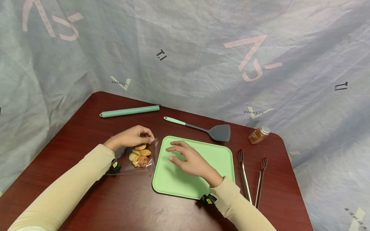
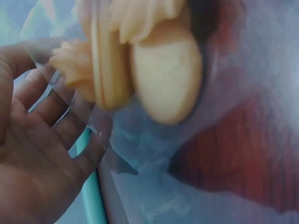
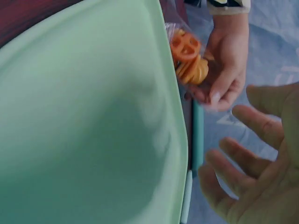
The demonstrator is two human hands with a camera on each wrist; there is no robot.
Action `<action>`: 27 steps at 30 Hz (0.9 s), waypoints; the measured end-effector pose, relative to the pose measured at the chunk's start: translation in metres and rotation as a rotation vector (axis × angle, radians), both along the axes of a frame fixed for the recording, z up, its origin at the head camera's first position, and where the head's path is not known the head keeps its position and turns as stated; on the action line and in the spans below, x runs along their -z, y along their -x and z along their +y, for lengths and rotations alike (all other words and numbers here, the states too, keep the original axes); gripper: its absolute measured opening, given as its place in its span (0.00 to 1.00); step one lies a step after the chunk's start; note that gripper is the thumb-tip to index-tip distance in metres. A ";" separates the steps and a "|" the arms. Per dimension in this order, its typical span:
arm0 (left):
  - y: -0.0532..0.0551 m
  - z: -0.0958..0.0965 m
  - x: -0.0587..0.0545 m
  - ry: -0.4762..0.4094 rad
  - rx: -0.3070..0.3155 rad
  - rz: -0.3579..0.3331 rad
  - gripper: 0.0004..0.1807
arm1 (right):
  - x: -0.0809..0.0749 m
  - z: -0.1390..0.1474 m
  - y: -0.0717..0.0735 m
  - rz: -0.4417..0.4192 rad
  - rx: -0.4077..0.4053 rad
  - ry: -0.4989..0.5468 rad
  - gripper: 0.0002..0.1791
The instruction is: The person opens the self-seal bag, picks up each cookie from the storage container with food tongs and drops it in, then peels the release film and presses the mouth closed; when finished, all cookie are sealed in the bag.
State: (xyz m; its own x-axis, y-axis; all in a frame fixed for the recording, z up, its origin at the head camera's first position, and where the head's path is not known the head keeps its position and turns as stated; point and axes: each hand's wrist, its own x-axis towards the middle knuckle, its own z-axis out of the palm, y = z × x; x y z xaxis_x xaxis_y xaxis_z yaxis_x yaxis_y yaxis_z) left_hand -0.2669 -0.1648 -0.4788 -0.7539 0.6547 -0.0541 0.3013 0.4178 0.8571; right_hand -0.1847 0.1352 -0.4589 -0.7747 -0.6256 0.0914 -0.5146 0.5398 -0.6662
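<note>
A clear plastic bag (image 1: 154,153) of biscuit-like pieces (image 1: 140,156) lies left of the green tray (image 1: 188,186). My left hand (image 1: 131,137) pinches the bag near its far edge, thumb toward the tray. Close up in the left wrist view, pale oval and ridged yellow pieces (image 2: 166,79) show through the plastic, with the fingers partly behind it. An orange wheel-shaped piece (image 3: 185,45) shows in the right wrist view. Over the tray, my right hand (image 1: 189,159) hovers with fingers spread and holds nothing.
Behind the bag lies a green rod (image 1: 130,111) with a hanging loop. A grey-headed spatula (image 1: 220,132) lies beyond the tray. At the right are metal tongs (image 1: 245,179) and a silver-lidded jar (image 1: 258,135). A grey printed cloth (image 1: 185,64) hangs behind the dark red table (image 1: 130,202).
</note>
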 end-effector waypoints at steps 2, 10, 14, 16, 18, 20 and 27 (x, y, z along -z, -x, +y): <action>-0.001 0.001 0.000 0.007 -0.017 0.014 0.09 | 0.000 -0.009 0.003 0.062 0.037 -0.029 0.19; -0.001 0.002 0.002 0.011 -0.019 0.019 0.10 | 0.004 -0.041 0.019 0.230 0.224 -0.109 0.14; -0.001 0.000 0.002 0.006 -0.020 0.016 0.09 | 0.008 -0.055 0.027 0.257 0.237 -0.145 0.08; -0.002 -0.001 0.002 0.006 -0.022 0.012 0.09 | 0.010 -0.062 0.031 0.264 0.241 -0.171 0.08; -0.002 -0.001 0.001 -0.001 -0.014 0.007 0.10 | 0.011 -0.067 0.035 0.273 0.254 -0.191 0.08; -0.002 -0.002 0.000 -0.003 -0.008 0.002 0.10 | 0.012 -0.072 0.037 0.282 0.269 -0.203 0.08; -0.003 -0.005 0.001 -0.017 0.020 0.010 0.10 | 0.016 -0.081 0.040 0.306 0.285 -0.201 0.08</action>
State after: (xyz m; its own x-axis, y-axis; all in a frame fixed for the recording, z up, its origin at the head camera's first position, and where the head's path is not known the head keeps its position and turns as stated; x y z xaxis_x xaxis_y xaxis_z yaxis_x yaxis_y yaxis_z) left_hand -0.2639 -0.1699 -0.4793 -0.7410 0.6706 -0.0357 0.3181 0.3973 0.8608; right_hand -0.2244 0.0538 -0.4750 -0.8749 -0.4199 0.2413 -0.4831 0.7912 -0.3750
